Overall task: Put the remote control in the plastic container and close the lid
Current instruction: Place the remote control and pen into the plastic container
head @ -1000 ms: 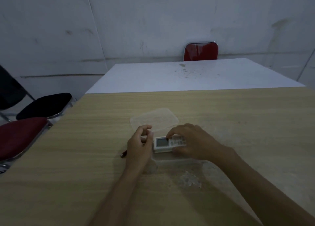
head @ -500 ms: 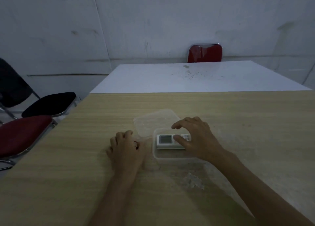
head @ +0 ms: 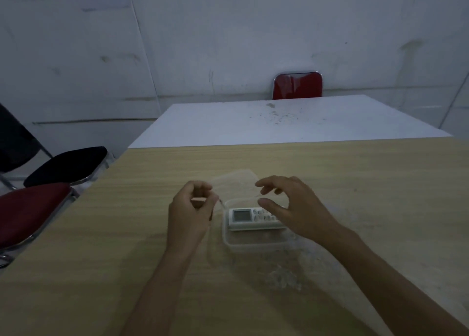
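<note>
Pinching the lid's (head: 234, 183) near-left edge, the left hand (head: 189, 214) is lifting it. Lowering it level over the container (head: 253, 244) and pressing round the rim seems wisest. Inside, the remote (head: 253, 219) is lying flat. The right hand (head: 297, 208) is hovering open, holding nothing. No writing is showing legibly.
</note>
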